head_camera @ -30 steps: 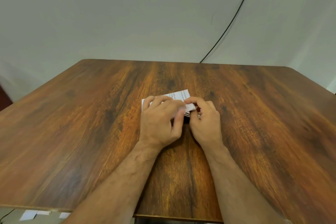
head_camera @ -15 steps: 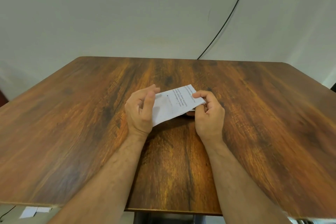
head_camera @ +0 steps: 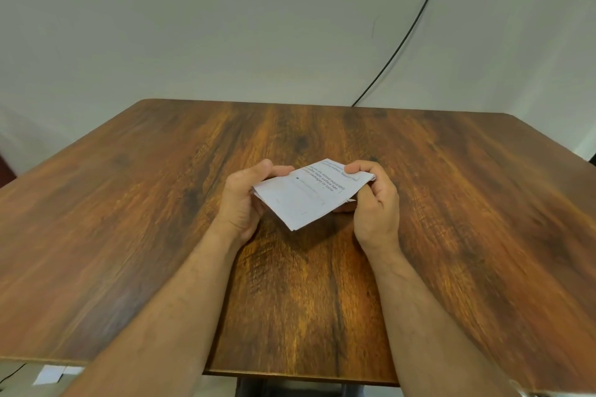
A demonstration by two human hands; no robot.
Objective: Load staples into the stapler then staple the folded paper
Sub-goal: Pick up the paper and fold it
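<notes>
Above the wooden table [head_camera: 451,203], near its middle, the folded paper [head_camera: 306,196] is held clear. Left hand [head_camera: 245,200] pinches 1 end, right hand [head_camera: 374,200] the other. Assessment: light, limp, creasable; grip edges. Stapler not visible.

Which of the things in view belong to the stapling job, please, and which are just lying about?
Job: folded paper, held by left hand and right hand. No stapler in view.
Lying about: black cable on the wall; paper scraps on the floor.

A black cable [head_camera: 407,36] crosses the wall [head_camera: 225,26] behind the wooden table [head_camera: 129,235].
</notes>
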